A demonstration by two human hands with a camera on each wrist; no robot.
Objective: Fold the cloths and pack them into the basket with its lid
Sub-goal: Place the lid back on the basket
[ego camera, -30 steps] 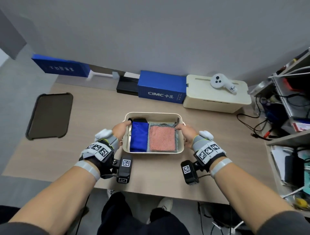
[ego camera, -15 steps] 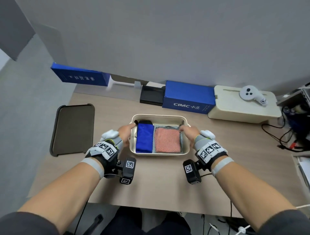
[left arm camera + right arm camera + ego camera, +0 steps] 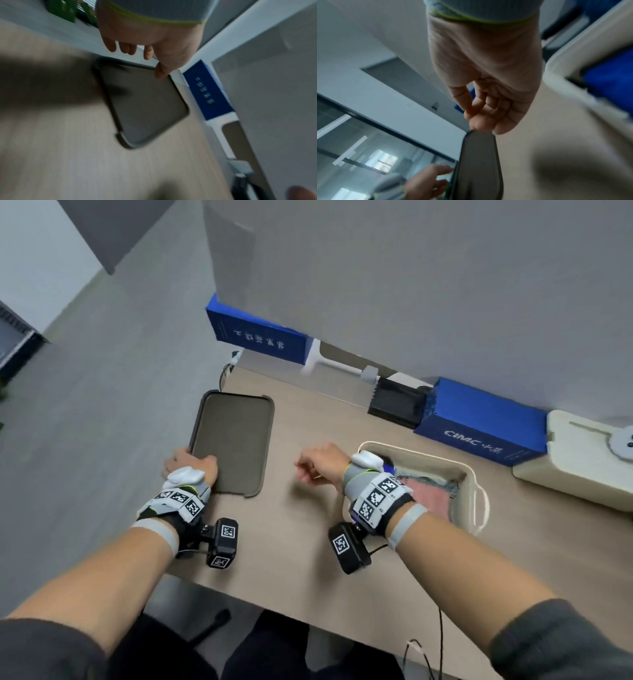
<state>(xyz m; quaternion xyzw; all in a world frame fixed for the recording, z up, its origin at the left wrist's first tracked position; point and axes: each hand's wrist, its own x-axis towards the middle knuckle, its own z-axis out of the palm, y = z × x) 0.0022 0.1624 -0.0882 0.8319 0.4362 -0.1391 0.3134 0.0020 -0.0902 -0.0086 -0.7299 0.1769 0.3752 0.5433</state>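
The cream basket (image 3: 470, 510) stands at the right of the table and holds a folded blue cloth (image 3: 611, 81) and a folded pink cloth (image 3: 428, 494). Its dark flat lid (image 3: 233, 440) lies to the left, near the table's left edge. My left hand (image 3: 190, 465) is at the lid's near left corner, with the thumb on the rim and the fingers reaching past the edge, not closed round it. My right hand (image 3: 310, 470) hovers over bare table between lid and basket. Its fingers are loosely curled and hold nothing.
Along the back wall stand a blue box (image 3: 260, 337), a black box (image 3: 397, 402), a second blue box (image 3: 479, 419) and a cream box (image 3: 582, 460) with a white controller (image 3: 621, 441). The table's front edge (image 3: 308, 616) is close to my body.
Both hands have let go of the basket's sides and moved left. The left hand now reaches the lid, the right hand follows over the table. The head view has swung left.
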